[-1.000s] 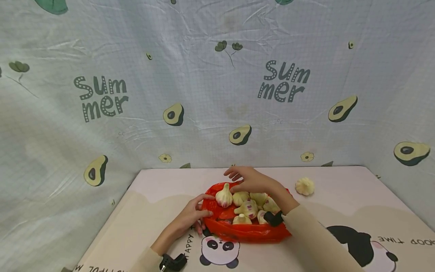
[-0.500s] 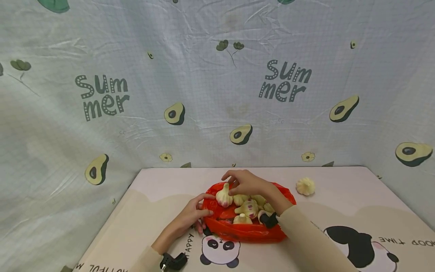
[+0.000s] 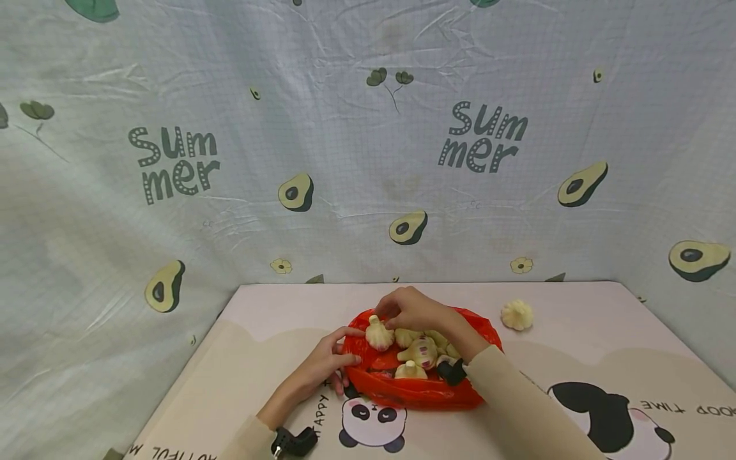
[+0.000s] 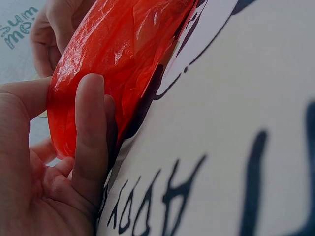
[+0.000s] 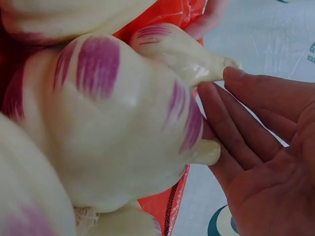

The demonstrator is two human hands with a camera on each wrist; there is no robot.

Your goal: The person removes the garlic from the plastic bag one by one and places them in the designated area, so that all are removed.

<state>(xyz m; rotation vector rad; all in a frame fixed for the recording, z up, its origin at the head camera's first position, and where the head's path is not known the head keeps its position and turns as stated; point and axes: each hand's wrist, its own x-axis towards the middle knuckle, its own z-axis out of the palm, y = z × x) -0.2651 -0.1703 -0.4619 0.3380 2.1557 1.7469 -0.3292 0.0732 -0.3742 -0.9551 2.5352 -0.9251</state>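
A red plastic bag (image 3: pixel 416 396) lies spread open on the table with several garlic bulbs inside. At its left rim my left hand (image 3: pixel 326 361) holds the plastic, and in the left wrist view its fingers lie on both sides of the red film (image 4: pixel 123 54). My right hand (image 3: pixel 415 310) reaches over the bag's far side and pinches the neck of the leftmost garlic bulb (image 3: pixel 379 336). In the right wrist view the fingertips are on that bulb's (image 5: pixel 170 51) pale stem, beside a larger purple-streaked bulb (image 5: pixel 103 118). The right forearm hides some bulbs at the bag's right.
One loose garlic bulb (image 3: pixel 517 315) sits on the table to the right, behind the bag. The pale table (image 3: pixel 270 319) carries panda prints and lettering. Behind it hangs a patterned cloth (image 3: pixel 345 147). Both wrists wear black straps.
My right hand has shifted left and down onto the leftmost bulb and now pinches its neck. That bulb has tipped slightly. The left hand stays at the bag's rim.
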